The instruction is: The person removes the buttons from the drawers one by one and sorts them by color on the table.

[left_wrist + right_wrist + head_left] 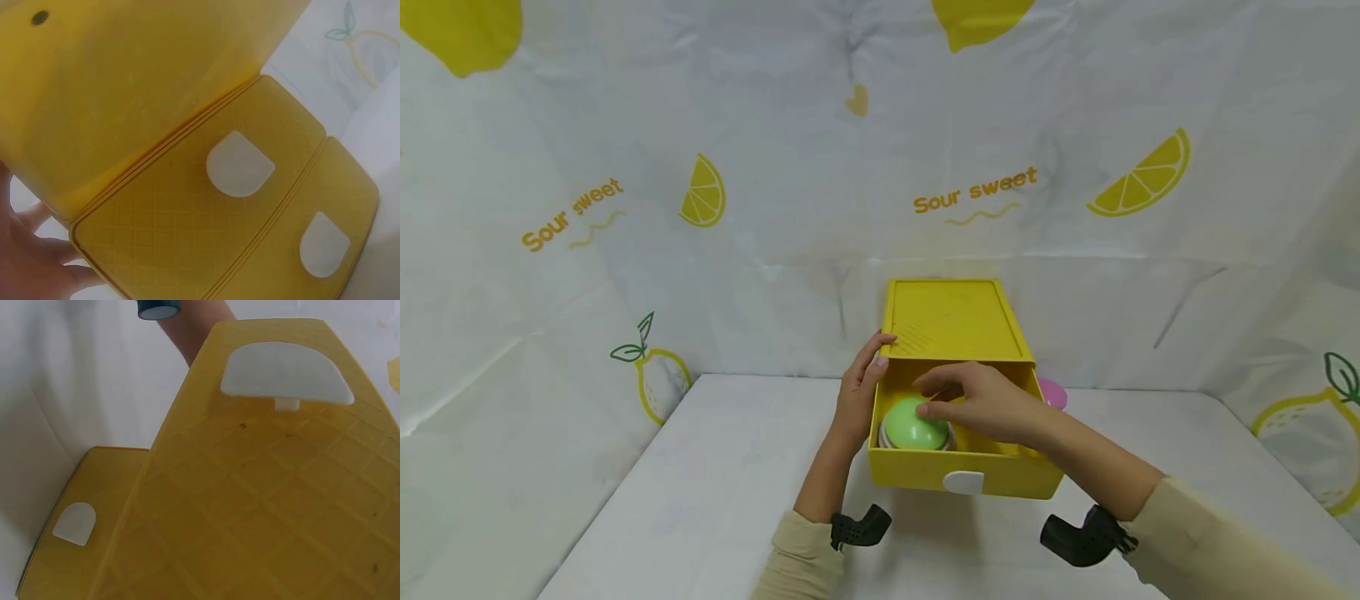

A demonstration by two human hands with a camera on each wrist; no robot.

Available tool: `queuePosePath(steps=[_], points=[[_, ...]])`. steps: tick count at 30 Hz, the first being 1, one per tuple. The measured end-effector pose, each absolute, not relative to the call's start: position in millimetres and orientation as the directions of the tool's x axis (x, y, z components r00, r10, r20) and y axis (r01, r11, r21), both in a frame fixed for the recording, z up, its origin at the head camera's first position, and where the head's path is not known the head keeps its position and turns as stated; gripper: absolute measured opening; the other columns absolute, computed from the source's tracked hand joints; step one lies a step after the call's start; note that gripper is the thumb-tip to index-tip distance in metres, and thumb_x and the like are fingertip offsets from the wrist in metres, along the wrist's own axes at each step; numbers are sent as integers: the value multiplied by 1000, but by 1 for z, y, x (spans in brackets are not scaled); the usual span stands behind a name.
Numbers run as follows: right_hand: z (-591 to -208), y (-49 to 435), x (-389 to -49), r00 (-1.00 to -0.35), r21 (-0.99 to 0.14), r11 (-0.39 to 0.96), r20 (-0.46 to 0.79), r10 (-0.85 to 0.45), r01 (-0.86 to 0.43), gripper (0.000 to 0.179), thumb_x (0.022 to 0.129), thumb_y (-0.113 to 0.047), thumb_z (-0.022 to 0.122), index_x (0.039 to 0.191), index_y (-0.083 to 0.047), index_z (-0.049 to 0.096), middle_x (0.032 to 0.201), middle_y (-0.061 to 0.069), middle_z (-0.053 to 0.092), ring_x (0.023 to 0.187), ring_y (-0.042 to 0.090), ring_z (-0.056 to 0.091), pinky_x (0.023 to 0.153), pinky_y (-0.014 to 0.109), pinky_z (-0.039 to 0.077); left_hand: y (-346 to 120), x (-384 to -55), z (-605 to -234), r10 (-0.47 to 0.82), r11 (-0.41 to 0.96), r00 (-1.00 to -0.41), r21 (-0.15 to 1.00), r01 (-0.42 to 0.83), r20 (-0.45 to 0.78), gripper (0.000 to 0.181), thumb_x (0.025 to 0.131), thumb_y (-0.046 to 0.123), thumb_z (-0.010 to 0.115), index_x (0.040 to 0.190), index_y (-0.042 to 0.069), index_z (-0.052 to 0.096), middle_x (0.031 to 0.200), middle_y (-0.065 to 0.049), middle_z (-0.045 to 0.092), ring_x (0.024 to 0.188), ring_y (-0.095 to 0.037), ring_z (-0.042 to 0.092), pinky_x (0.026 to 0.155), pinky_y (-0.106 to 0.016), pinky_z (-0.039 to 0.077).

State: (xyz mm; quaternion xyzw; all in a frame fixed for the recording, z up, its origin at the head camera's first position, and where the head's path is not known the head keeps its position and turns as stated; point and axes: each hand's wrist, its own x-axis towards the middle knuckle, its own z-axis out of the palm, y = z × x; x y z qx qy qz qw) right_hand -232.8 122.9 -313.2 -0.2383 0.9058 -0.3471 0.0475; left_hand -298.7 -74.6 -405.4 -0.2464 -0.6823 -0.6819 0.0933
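A yellow drawer cabinet (951,321) stands on the table, its top drawer (917,469) pulled out toward me. Inside, at the drawer's left, sits a round green-domed thing (916,427) with a pale rim; its kind does not show. My right hand (981,400) is over the drawer, thumb tip at the green dome and fingers loosely bent with a gap to the thumb. My left hand (857,392) rests against the cabinet's left side, a fingertip on its top edge. In the left wrist view, that hand's spread fingers (56,250) lie along the cabinet's side.
Lower drawers have white handles (240,165) on their fronts. Behind the cabinet's right side, a pink rounded thing (1053,393) shows partly. White cloth with lemon prints (1138,179) hangs close behind. Black cameras (857,527) sit on both wrists.
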Motion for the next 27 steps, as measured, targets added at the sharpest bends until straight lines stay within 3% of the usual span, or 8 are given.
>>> queuePosePath(steps=[5,13,22,27], points=[[-314,122,-235,-874,-610,680,44,-485,-408,46,96,-39,67,131,-8,68,123,6,73,113,21,67,101,46,54,-75,-299,-406,207,-55,-859,882,468,469,39,109,28,39,144,16,52,166,-2,32,156,-23,27,127,-51,25],[-317,123,-236,-869,-626,673,14,-495,-394,38,97,-38,67,126,-15,72,114,-3,75,98,14,62,88,31,51,-75,-299,-406,211,-57,-864,889,455,456,39,109,29,40,143,17,52,167,-1,31,156,-23,26,126,-50,27],[-317,124,-234,-858,-671,633,10,-514,-387,41,94,-38,71,128,-16,72,124,0,73,105,13,63,92,32,52,-76,-298,-406,211,-41,-864,888,459,456,39,109,30,40,143,17,51,166,-2,32,155,-26,29,125,-53,28],[-313,124,-232,-858,-687,619,14,-513,-381,45,91,-38,75,129,-15,71,117,3,75,85,14,58,73,23,48,-76,-300,-407,217,-49,-864,889,454,454,39,109,31,40,143,18,52,166,-1,31,156,-24,28,126,-52,28]])
